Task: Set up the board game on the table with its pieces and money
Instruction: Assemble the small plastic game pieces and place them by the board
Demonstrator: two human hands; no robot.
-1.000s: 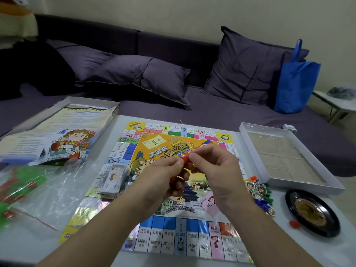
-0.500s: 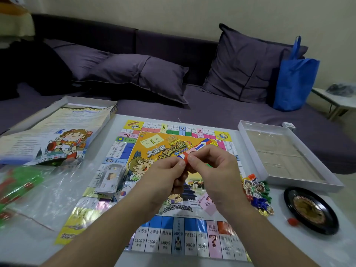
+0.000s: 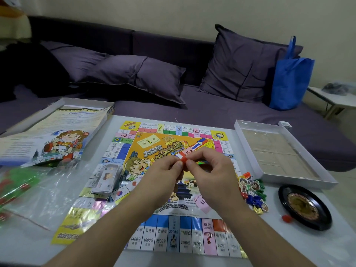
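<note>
The colourful game board (image 3: pixel 154 239) lies flat on the white table (image 3: pixel 289 247). Above its middle, my left hand (image 3: pixel 165 176) and my right hand (image 3: pixel 210 174) meet, and both pinch a small red piece (image 3: pixel 183 160) between thumb and fingertips. A wrapped stack of paper money (image 3: pixel 107 178) rests on the board's left side. A heap of player tokens, coins and plastic pieces (image 3: pixel 252 191) sits just off the board's right edge. A pink card (image 3: pixel 202 202) lies partly under my right wrist.
The box lid with a rules sheet (image 3: pixel 52 135) is at the back left. A clear plastic bag with green and red pieces (image 3: pixel 25 189) lies at the left. The white box tray (image 3: pixel 279 151), a black roulette wheel (image 3: pixel 305 207) and a loose red piece (image 3: pixel 286 218) are at the right. A sofa stands behind.
Both hands have stayed together over the board and keep working the red piece; the fingertips have shifted slightly on it. The view has tilted a little.
</note>
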